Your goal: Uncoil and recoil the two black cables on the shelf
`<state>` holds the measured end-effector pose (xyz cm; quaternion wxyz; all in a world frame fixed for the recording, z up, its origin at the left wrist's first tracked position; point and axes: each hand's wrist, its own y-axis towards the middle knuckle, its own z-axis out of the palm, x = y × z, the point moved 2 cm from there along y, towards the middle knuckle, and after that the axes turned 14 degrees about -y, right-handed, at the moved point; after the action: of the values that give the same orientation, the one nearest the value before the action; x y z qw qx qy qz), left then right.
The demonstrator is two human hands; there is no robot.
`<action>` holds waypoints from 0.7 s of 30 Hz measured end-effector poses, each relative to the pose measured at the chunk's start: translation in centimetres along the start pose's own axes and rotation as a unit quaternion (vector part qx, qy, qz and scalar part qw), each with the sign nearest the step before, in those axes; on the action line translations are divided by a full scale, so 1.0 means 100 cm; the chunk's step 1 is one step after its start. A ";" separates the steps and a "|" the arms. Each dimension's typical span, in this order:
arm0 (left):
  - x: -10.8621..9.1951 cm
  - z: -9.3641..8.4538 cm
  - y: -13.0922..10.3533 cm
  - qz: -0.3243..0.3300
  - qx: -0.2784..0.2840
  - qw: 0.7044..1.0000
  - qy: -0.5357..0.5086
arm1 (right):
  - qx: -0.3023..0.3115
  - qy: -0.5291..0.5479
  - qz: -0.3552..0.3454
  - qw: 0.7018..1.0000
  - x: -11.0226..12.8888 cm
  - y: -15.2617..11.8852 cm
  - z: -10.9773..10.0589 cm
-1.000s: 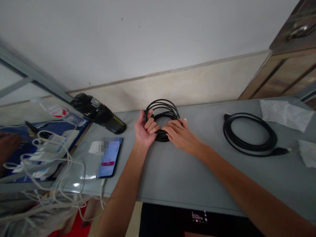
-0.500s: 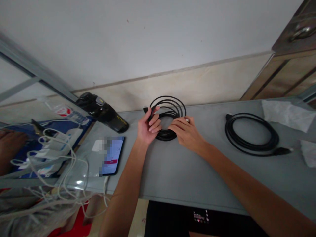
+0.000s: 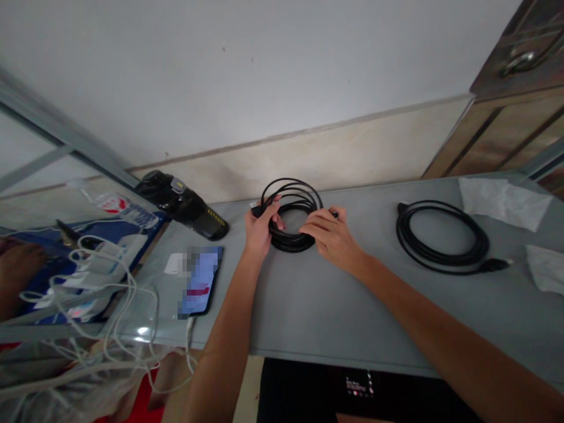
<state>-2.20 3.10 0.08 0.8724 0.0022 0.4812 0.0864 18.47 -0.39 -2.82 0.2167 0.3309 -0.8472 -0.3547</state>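
Between my hands is a black cable (image 3: 293,242) wound into a round coil over the grey tabletop, its upper loops fanned apart toward the wall. My left hand (image 3: 261,226) is closed on the coil's left side, thumb and fingers around the strands, with a connector end poking out past the thumb. On the right side, my right hand (image 3: 328,232) pinches the coil, and a dark end shows at its fingertips. Farther right lies a second coiled black cable (image 3: 443,235) with its connectors at the left and lower right; neither hand touches it.
A black bottle (image 3: 183,205) and a lit phone (image 3: 202,282) with a white cord are on the left. White cables and a power strip (image 3: 106,258) sit beyond, near another person's hand (image 3: 20,261). White packets (image 3: 504,200) lie at the right; a wall stands behind.
My left fingers have closed further around the coil's left side, and the connector there has shifted lower and left. My right hand keeps its grip. The view has moved slightly.
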 end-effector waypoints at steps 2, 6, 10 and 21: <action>0.002 -0.007 0.003 0.052 -0.015 0.998 0.040 | -0.014 0.003 -0.005 1.000 0.000 0.000 0.001; 0.003 -0.023 0.010 0.152 -0.058 0.974 0.157 | 0.007 0.014 -0.006 1.000 -0.001 -0.001 0.004; 0.008 -0.035 0.016 0.145 -0.079 0.964 0.208 | 0.038 0.028 -0.006 0.999 -0.001 -0.002 0.007; 0.017 -0.047 0.025 0.137 -0.011 0.941 0.308 | 0.039 -0.004 0.108 0.993 -0.004 -0.003 0.009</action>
<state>-5.62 5.46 -3.64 0.6610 0.0317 0.7207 0.2064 18.28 0.15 -3.65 0.2376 0.2446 -0.8918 -0.2972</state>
